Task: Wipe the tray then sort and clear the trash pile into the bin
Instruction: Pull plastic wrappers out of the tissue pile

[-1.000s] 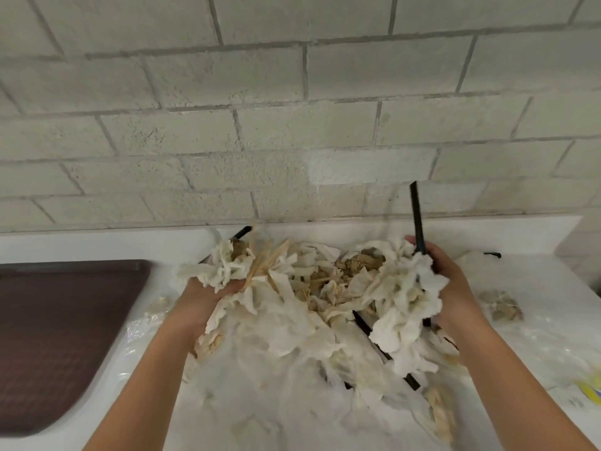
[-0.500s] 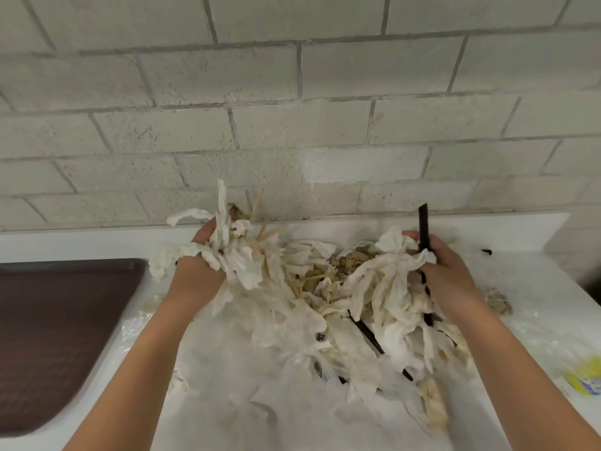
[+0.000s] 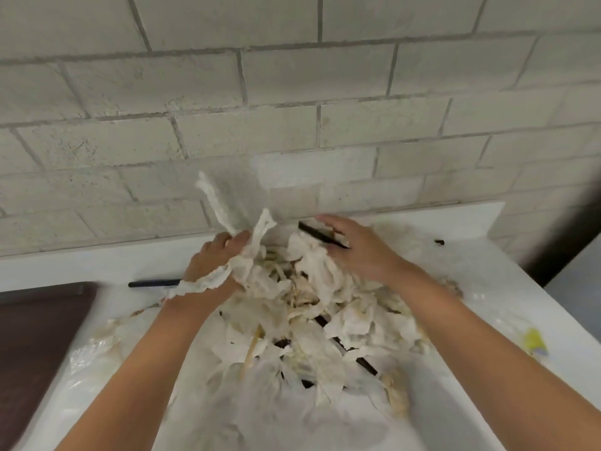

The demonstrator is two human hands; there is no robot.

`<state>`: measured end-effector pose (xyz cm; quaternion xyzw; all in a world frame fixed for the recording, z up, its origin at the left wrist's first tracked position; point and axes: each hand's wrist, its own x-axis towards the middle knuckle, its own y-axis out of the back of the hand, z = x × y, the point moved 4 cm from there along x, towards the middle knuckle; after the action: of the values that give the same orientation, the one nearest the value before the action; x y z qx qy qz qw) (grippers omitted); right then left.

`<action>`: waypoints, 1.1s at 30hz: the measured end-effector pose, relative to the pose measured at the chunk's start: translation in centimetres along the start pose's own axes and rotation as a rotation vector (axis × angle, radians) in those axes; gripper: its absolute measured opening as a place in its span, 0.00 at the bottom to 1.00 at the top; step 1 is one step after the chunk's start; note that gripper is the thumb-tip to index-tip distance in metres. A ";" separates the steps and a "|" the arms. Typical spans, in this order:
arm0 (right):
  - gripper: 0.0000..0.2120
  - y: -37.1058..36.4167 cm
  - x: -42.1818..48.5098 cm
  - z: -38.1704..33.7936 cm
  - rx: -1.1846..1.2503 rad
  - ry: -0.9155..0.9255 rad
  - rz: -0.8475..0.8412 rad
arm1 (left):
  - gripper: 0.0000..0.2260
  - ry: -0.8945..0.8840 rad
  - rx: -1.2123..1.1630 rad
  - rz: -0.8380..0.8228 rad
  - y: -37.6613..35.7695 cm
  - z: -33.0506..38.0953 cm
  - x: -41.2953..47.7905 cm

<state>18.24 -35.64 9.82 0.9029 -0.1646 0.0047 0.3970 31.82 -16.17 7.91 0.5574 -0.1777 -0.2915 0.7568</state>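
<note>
A heap of crumpled white napkins (image 3: 312, 314) mixed with black strips and wooden sticks lies on the white counter (image 3: 481, 288). My left hand (image 3: 211, 265) grips a bunch of napkins at the heap's far left, with strips of tissue sticking up above it. My right hand (image 3: 357, 249) presses down on the heap's far right, its fingers spread over napkins and a black strip (image 3: 320, 235). The dark brown tray (image 3: 35, 346) sits at the left edge.
A black stick (image 3: 153, 283) lies on the counter behind my left wrist. A yellow wrapper (image 3: 533, 341) lies at the right. Clear plastic film (image 3: 97, 369) spreads under the heap. A block wall stands right behind the counter.
Both hands have drawn closer together over the back of the heap. The black strip by my right hand has tipped from upright to nearly flat. A black stick has appeared at the left.
</note>
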 end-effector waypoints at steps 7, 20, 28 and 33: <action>0.32 1.0 -3.8 6.1 -0.288 -0.237 0.303 | 0.45 -0.067 -0.070 -0.210 -4.2 -2.4 -1.6; 0.18 0.6 -5.0 11.8 -0.343 -0.527 0.293 | 0.37 -0.138 -0.309 -0.015 -0.9 -0.5 -4.8; 0.08 8.1 -6.8 6.9 0.476 -0.308 0.705 | 0.17 -0.358 -0.298 0.485 -1.1 5.5 -11.9; 0.11 10.5 -8.7 6.8 0.630 -0.210 0.832 | 0.25 -0.592 -0.066 0.428 -8.4 8.3 -17.5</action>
<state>5.98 -44.61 11.45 0.8325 -0.5381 0.1204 0.0528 11.40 -12.87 3.57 0.3745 -0.4922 -0.2807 0.7340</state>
